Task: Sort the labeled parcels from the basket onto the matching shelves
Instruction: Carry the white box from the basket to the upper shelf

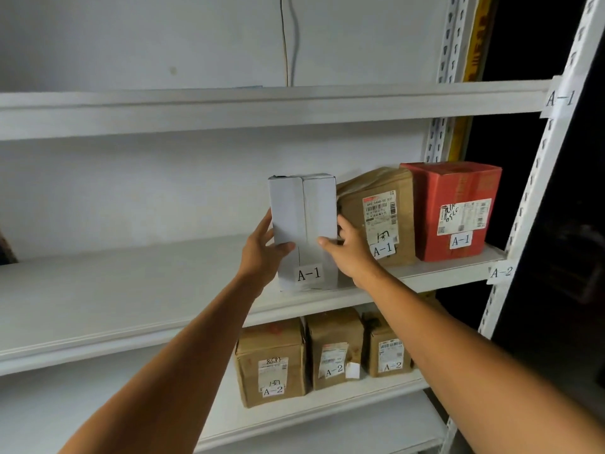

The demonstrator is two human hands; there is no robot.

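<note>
Two hands hold the white box [304, 208] on the middle shelf [131, 290].
The left hand [262, 249] and the right hand [348, 253] each grip one side, thumbs on the front. The box stands upright, just beside a brown box [379, 217], then a red box [451, 208]. All three say A-1.

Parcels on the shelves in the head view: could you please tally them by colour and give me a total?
white parcel: 1
red parcel: 1
brown parcels: 4
Total: 6 plainly visible
</note>
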